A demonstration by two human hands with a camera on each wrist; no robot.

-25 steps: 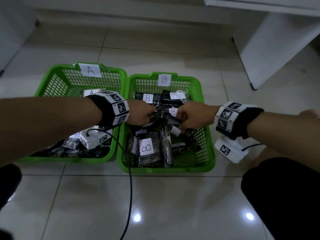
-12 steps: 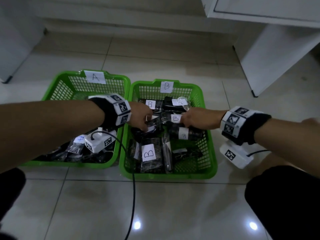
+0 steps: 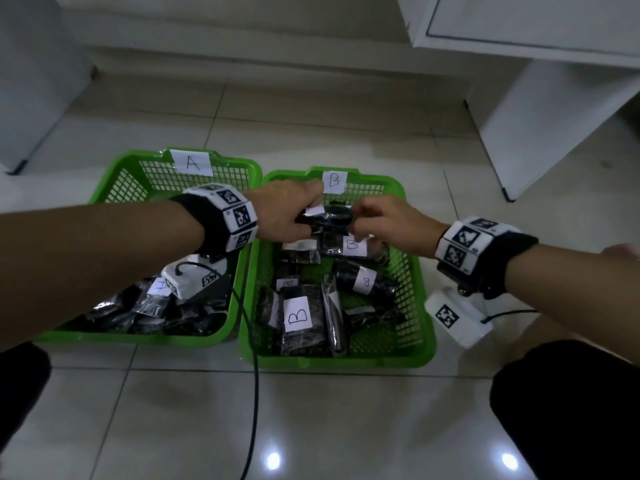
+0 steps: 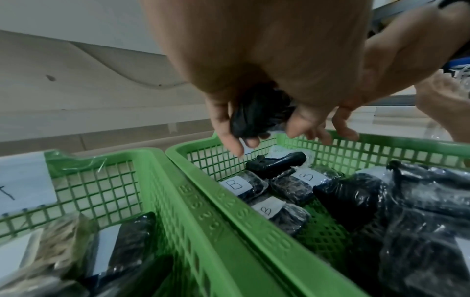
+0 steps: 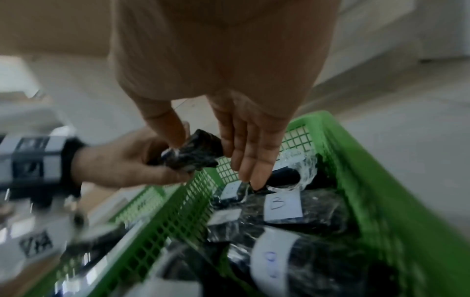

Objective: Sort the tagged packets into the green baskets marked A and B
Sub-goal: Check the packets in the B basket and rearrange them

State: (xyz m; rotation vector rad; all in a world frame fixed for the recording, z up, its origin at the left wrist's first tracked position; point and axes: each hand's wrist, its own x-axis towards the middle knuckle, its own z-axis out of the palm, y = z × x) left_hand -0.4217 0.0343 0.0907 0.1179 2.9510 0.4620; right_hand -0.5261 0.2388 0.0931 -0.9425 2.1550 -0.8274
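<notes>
Two green baskets stand side by side on the floor, basket A (image 3: 114,181) on the left and basket B (image 3: 417,271) on the right. Both hold several black packets with white tags. Over the far end of basket B, my left hand (image 3: 304,216) grips one end of a black packet (image 3: 329,216) with a white tag. My right hand (image 3: 356,221) pinches its other end. In the left wrist view my left hand (image 4: 264,138) curls round the packet (image 4: 259,114). In the right wrist view my right hand (image 5: 208,152) has its thumb and fingers on the packet (image 5: 195,154). The tag's letter is hidden.
A black cable (image 3: 255,393) runs over the tiles in front of basket B. White furniture (image 3: 540,133) stands at the back right and a grey panel (image 3: 31,81) at the back left. My knees (image 3: 571,410) fill the lower corners.
Both hands have moved from the middle of basket B toward its far end. They now hold one packet between them, raised above the pile.
</notes>
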